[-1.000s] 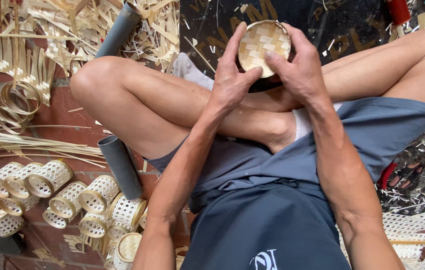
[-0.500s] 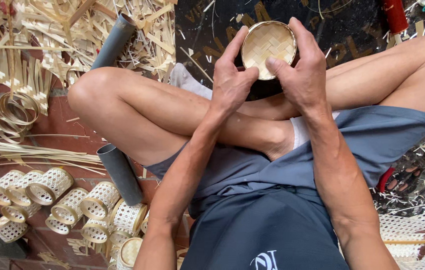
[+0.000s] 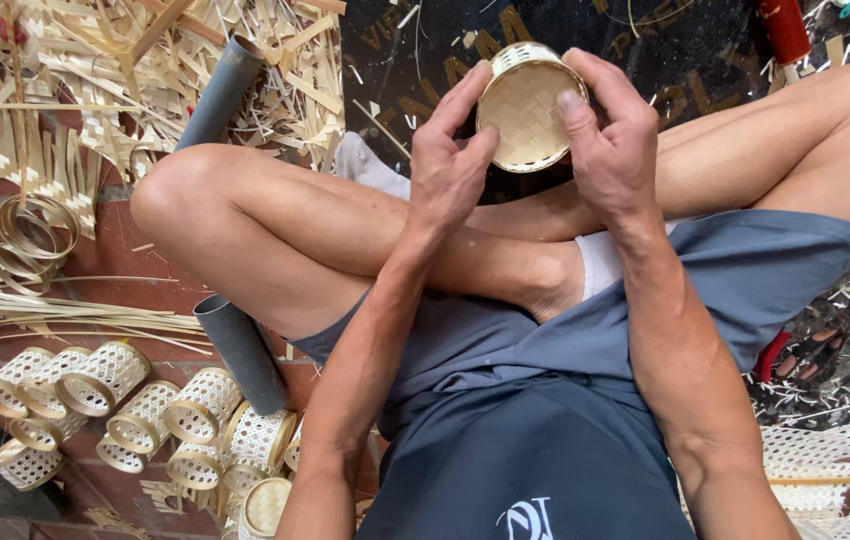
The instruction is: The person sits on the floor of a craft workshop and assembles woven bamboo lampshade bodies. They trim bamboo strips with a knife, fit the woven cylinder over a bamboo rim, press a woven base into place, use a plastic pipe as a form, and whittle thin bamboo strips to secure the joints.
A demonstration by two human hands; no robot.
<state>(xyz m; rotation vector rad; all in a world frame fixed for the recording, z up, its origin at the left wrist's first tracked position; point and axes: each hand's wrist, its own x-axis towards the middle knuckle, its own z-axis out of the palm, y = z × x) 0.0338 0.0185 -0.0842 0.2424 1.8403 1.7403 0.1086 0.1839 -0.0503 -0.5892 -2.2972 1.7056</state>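
A small round woven bamboo basket (image 3: 525, 115) is held up in front of me above my crossed legs, its woven bottom facing me. My left hand (image 3: 450, 160) grips its left rim with thumb and fingers. My right hand (image 3: 610, 135) grips its right side, the thumb pressing on the woven bottom. Both hands are closed on the basket.
Several woven openwork bamboo rings (image 3: 105, 380) lie on the brick floor at lower left. A grey pipe (image 3: 240, 350) runs under my left knee. Loose bamboo strips (image 3: 95, 90) and coiled hoops (image 3: 30, 235) lie at the left; woven mesh strips (image 3: 835, 440) at lower right.
The basket has tilted so its side wall shows at the top. My right thumb has moved onto the woven bottom. The view has shifted slightly.
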